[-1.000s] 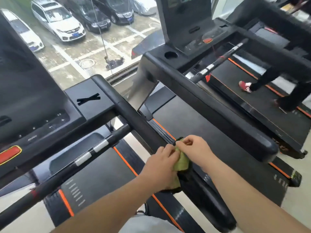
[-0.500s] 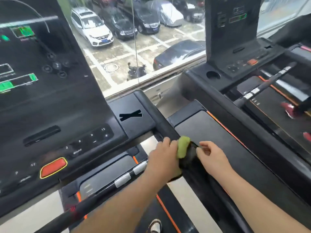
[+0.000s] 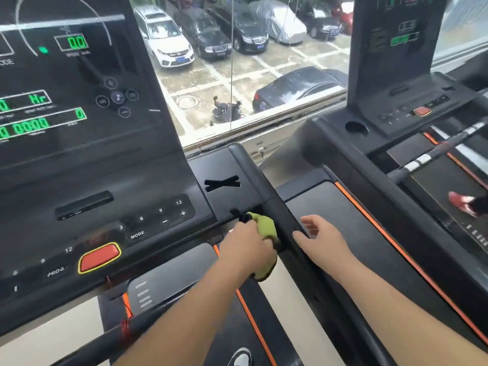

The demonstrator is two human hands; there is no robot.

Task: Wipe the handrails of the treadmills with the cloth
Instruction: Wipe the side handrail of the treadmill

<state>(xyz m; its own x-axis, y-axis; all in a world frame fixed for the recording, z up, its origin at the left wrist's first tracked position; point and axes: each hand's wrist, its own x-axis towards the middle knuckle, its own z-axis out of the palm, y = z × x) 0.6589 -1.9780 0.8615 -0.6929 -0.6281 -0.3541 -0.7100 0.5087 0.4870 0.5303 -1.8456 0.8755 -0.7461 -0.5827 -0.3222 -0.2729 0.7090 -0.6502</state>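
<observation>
Sliding up the handrail [image 3: 265,182] toward the console [image 3: 111,180], the left hand [image 3: 245,248] now grips the cloth [image 3: 264,225] alone — the right hand [image 3: 326,240] has let go, fingers spread — so this rail seems nearly wiped.

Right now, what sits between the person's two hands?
The black handrail, shown in the head view. The left hand holds the green cloth against it; the right hand is open beyond it.

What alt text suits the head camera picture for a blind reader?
A person's left hand grips a green cloth against a treadmill's black handrail beside the console. The right hand is open on the rail's other side.
</observation>
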